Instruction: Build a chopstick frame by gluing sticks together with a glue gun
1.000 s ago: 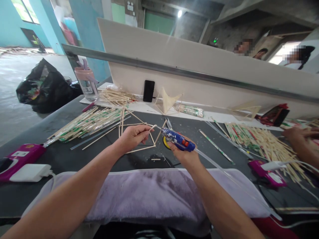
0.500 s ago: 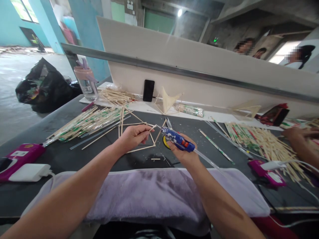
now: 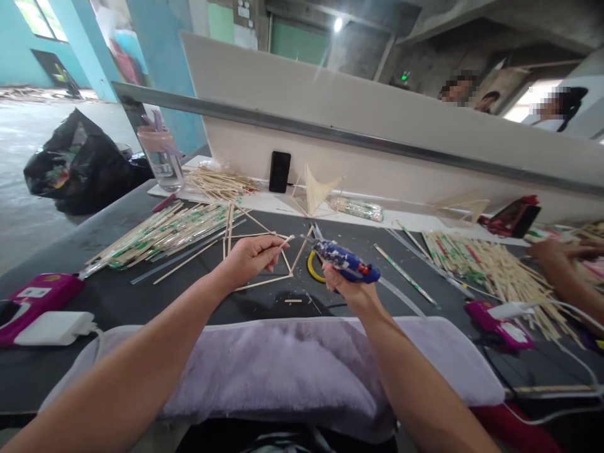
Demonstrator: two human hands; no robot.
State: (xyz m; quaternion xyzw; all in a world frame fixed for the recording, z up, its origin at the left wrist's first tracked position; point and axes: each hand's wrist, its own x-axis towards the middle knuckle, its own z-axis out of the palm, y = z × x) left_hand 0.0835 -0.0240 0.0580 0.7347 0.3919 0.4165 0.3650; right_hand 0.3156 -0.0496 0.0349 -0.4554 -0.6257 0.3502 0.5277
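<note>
Between its fingertips, my left hand (image 3: 257, 257) pinches a short wooden stick (image 3: 287, 241) above the dark table. My right hand (image 3: 346, 284) is wrapped round a blue glue gun (image 3: 346, 261), whose tip points left at the stick's end with a small gap. A clear glue rod trails from the gun's rear. Beneath and beside my left hand lies a frame of joined sticks (image 3: 264, 284), partly hidden by the hand. Scissors with a yellow handle (image 3: 312, 267) lie by the gun. A small loose stick piece (image 3: 293, 301) rests nearer me.
Stick bundles lie left (image 3: 170, 233) and right (image 3: 472, 264). Behind stand a bottle (image 3: 161, 160), a phone (image 3: 280, 172) and a stick model (image 3: 318, 192). Purple power strips (image 3: 44, 302) sit at both sides. Another person's hand (image 3: 550, 255) is at far right.
The glue gun in my right hand has moved slightly right and down, its tip now farther from the stick. My left hand keeps its pinch, nearly still.
</note>
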